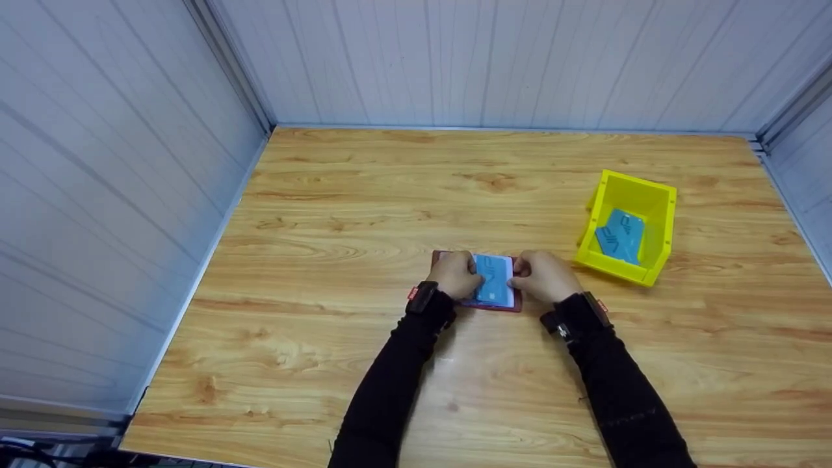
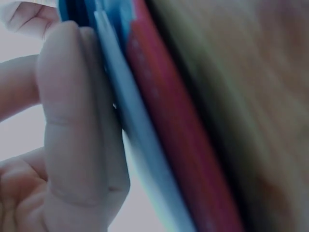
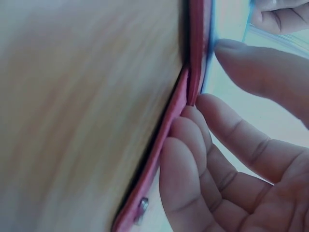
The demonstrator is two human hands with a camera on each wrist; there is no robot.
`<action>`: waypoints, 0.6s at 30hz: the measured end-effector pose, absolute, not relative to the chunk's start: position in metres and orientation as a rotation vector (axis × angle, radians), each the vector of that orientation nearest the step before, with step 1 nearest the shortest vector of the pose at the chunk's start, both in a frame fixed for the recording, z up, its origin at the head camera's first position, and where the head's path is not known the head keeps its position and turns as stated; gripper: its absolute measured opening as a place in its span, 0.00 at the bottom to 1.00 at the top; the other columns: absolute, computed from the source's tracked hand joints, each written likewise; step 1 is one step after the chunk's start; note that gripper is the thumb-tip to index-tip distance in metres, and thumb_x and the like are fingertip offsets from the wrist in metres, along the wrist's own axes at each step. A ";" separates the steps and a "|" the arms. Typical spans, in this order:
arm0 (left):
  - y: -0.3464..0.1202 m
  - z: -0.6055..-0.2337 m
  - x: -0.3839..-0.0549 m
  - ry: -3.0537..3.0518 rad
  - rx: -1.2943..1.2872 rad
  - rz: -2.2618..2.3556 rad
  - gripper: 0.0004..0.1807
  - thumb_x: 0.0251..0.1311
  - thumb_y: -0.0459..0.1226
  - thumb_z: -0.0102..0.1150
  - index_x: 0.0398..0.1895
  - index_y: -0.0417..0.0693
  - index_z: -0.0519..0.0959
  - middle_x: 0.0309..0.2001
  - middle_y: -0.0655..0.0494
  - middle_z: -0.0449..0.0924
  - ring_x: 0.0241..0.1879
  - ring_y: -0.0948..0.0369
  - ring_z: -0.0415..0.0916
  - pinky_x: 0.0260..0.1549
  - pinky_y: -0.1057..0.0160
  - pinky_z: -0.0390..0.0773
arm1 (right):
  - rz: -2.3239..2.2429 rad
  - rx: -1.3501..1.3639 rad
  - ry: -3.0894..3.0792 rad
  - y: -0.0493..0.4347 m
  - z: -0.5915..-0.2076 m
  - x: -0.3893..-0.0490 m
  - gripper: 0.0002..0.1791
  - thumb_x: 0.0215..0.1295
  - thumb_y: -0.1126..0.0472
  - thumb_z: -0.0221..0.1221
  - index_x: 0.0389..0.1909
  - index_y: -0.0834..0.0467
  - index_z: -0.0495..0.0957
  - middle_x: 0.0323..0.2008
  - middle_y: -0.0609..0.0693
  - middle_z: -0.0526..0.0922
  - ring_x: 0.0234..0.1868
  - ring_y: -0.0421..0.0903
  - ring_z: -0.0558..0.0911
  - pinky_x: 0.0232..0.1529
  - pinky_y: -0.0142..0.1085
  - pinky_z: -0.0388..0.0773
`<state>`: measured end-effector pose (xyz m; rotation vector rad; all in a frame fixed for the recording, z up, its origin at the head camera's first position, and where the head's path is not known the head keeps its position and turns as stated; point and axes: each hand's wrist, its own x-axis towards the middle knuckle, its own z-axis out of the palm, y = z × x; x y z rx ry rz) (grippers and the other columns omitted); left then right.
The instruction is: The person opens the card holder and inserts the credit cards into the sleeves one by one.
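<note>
A red card holder [image 1: 518, 300] lies spread on the wooden table, with pale plastic sleeves [image 1: 509, 265] over it. On these lies a blue card [image 1: 492, 279] with dark lettering. My left hand [image 1: 457, 274] pinches the card's left edge with curled fingers, which hide that side of the holder. In the left wrist view, the fingers [image 2: 72, 121] lie against a pale sleeve edge above the red cover [image 2: 169, 106]. At the right edge my right hand [image 1: 547, 276] grips the holder, thumb over the sleeve and fingertips at the red border [image 3: 195, 63]. A metal snap [image 3: 142, 210] shows on the red flap.
A yellow bin [image 1: 658, 260] stands to the right, beyond my right hand, with several blue cards [image 1: 623, 235] inside. White panel walls [image 1: 416, 65] close off the table's back and sides.
</note>
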<state>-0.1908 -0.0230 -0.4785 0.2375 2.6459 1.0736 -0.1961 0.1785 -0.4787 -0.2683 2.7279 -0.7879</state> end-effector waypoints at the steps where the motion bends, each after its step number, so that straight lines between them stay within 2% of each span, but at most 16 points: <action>1: -0.022 -0.479 -0.191 2.650 0.242 1.064 0.15 0.57 0.35 0.61 0.18 0.49 0.67 0.19 0.61 0.65 0.22 0.63 0.65 0.21 0.70 0.62 | -0.790 -0.273 2.728 0.179 -0.479 -0.196 0.13 0.59 0.56 0.67 0.37 0.61 0.80 0.32 0.53 0.81 0.33 0.47 0.76 0.33 0.34 0.68; 10: -0.019 -0.477 -0.188 2.691 0.298 0.974 0.16 0.62 0.41 0.60 0.22 0.50 0.65 0.20 0.60 0.62 0.24 0.61 0.64 0.23 0.68 0.60 | -0.811 -0.299 2.733 0.178 -0.480 -0.196 0.12 0.58 0.58 0.66 0.37 0.63 0.80 0.31 0.54 0.82 0.31 0.46 0.77 0.31 0.32 0.69; 18: -0.017 -0.477 -0.186 2.687 0.313 0.936 0.15 0.64 0.44 0.59 0.25 0.49 0.66 0.22 0.60 0.63 0.24 0.61 0.64 0.24 0.67 0.60 | -0.815 -0.310 2.741 0.178 -0.480 -0.196 0.11 0.58 0.59 0.66 0.36 0.63 0.80 0.30 0.54 0.82 0.30 0.46 0.76 0.29 0.32 0.69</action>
